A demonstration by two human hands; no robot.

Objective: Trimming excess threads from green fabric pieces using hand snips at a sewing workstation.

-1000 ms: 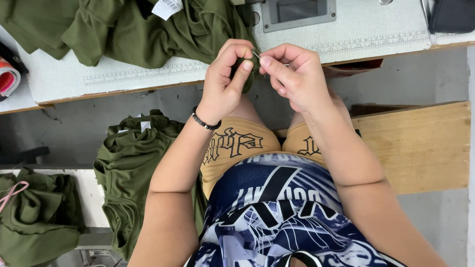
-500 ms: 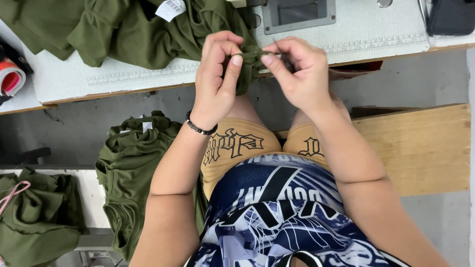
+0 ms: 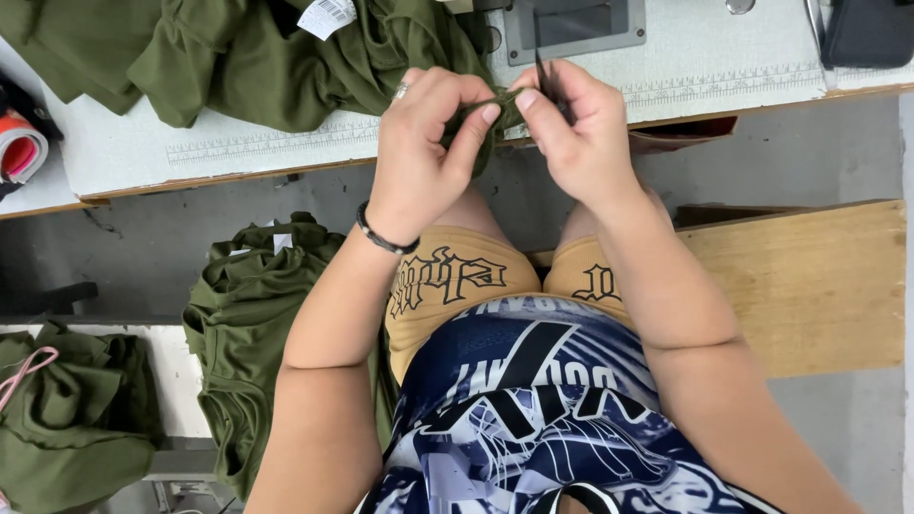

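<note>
The left hand (image 3: 424, 152) and right hand (image 3: 571, 133) pinch one edge of the green cloth (image 3: 286, 57) tight between them, likely so the small dark snips (image 3: 545, 78) can reach it.

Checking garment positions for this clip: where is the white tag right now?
In the head view, the white tag lies at the top edge, left of centre, on the olive garment heaped on the table.
</note>
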